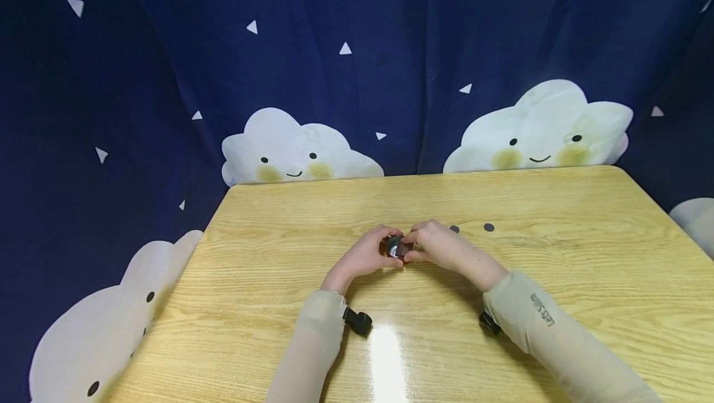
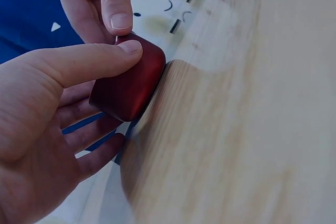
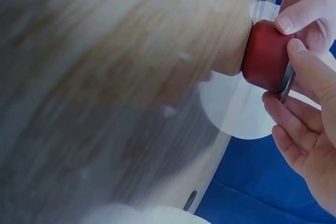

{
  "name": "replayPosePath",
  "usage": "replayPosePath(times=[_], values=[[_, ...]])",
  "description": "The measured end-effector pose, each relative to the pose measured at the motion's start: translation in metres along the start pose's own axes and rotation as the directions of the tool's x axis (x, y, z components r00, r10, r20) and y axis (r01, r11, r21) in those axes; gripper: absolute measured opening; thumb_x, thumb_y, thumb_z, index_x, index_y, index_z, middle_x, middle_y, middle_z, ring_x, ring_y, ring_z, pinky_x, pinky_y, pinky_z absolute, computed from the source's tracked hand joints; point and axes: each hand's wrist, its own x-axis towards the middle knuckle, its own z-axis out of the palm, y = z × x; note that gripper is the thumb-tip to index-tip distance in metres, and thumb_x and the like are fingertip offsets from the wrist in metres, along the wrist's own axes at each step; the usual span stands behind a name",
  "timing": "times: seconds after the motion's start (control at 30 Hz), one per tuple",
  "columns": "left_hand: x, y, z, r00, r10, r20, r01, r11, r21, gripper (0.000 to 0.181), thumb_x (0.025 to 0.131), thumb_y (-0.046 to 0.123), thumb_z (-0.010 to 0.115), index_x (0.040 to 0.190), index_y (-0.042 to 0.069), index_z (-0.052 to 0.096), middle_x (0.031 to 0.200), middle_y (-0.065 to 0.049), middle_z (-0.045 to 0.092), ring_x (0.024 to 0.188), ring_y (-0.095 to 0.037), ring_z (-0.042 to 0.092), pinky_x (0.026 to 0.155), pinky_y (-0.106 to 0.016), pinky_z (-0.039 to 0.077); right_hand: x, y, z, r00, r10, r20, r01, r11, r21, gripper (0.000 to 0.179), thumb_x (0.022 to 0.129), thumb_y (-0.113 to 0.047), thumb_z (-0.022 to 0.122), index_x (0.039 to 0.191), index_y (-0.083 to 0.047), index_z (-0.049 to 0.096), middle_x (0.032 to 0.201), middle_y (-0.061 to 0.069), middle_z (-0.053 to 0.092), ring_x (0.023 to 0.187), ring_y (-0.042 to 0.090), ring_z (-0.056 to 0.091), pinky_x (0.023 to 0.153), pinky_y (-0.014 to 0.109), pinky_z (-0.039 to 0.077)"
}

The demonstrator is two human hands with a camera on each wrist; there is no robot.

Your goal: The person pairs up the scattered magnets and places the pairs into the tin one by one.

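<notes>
Over the table, a small rounded red metallic container (image 2: 137, 85) is held between both hands. My left hand (image 1: 369, 252) grips its side, with the thumb (image 2: 107, 59) pressed along the red wall and the other fingers on the far side. From the right, my right hand (image 1: 440, 247) pinches a thin flat piece (image 3: 286, 86) at the container's top, between thumb and fingertips. That piece looks dark and shiny from above, and the fingers partly hide it. In the right wrist view its edge lies against the rim.
Two dark grey discs lie on the wooden table (image 1: 251, 328), one disc (image 1: 489, 227) beyond my right hand and another disc (image 1: 454, 229) close by it. A dark blue curtain (image 1: 312, 80) with white clouds hangs behind the table. Black straps with small cameras sit on both wrists.
</notes>
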Motion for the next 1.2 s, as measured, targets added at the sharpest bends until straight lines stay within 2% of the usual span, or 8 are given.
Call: replayPosePath(times=[0.47,0.7,0.9,1.07,1.2], values=[[-0.0013,0.0,0.0002,1.0,-0.009,-0.004,0.009,1.0,-0.004,0.056,0.076,0.028,0.073,0.127,0.017,0.05,0.117,0.002,0.053,0.1,-0.012,0.054,0.085,-0.026,0.045,0.0007,-0.0017,0.0031,1.0,0.012,-0.013,-0.012,1.0,0.016,0.018,0.077,-0.027,0.07,0.088,-0.012,0.071,0.078,-0.003,0.067,0.067,0.005,0.059,0.058,0.021,0.046],[-0.0005,-0.0003,0.0002,1.0,-0.009,-0.011,0.009,1.0,0.001,0.057,0.076,0.028,0.074,0.127,0.016,0.05,0.116,0.001,0.054,0.098,-0.012,0.055,0.084,-0.025,0.045,-0.0013,-0.0018,-0.0014,1.0,0.008,0.009,-0.008,0.999,0.047,0.026,0.079,-0.026,0.068,0.098,-0.008,0.07,0.089,0.002,0.07,0.078,0.012,0.065,0.065,0.025,0.05],[0.0,0.0002,0.0006,1.0,-0.001,-0.008,0.001,1.0,-0.009,0.058,0.075,0.028,0.074,0.126,0.016,0.051,0.117,0.001,0.054,0.098,-0.012,0.055,0.085,-0.025,0.045,-0.0032,-0.003,-0.005,0.999,0.0,0.046,-0.002,0.999,0.039,0.026,0.081,-0.024,0.067,0.1,-0.007,0.069,0.091,0.004,0.069,0.081,0.015,0.065,0.068,0.028,0.051],[0.0002,0.0004,0.0005,1.0,-0.003,-0.005,0.003,1.0,-0.02,0.058,0.075,0.029,0.075,0.126,0.015,0.051,0.118,0.0,0.053,0.1,-0.013,0.054,0.086,-0.026,0.044,-0.0045,-0.0039,-0.0067,0.997,0.028,0.076,-0.03,0.999,0.028,0.025,0.084,-0.018,0.065,0.104,-0.005,0.068,0.096,0.007,0.068,0.086,0.018,0.064,0.072,0.031,0.051],[0.0,0.0,0.0006,1.0,-0.003,-0.007,0.003,1.0,-0.016,0.059,0.074,0.029,0.075,0.126,0.015,0.051,0.117,0.0,0.054,0.1,-0.013,0.054,0.086,-0.027,0.044,-0.0055,-0.004,-0.0063,0.995,0.049,0.087,-0.052,0.998,0.032,0.028,0.082,-0.014,0.062,0.107,-0.003,0.067,0.099,0.009,0.067,0.088,0.018,0.063,0.073,0.033,0.05]])
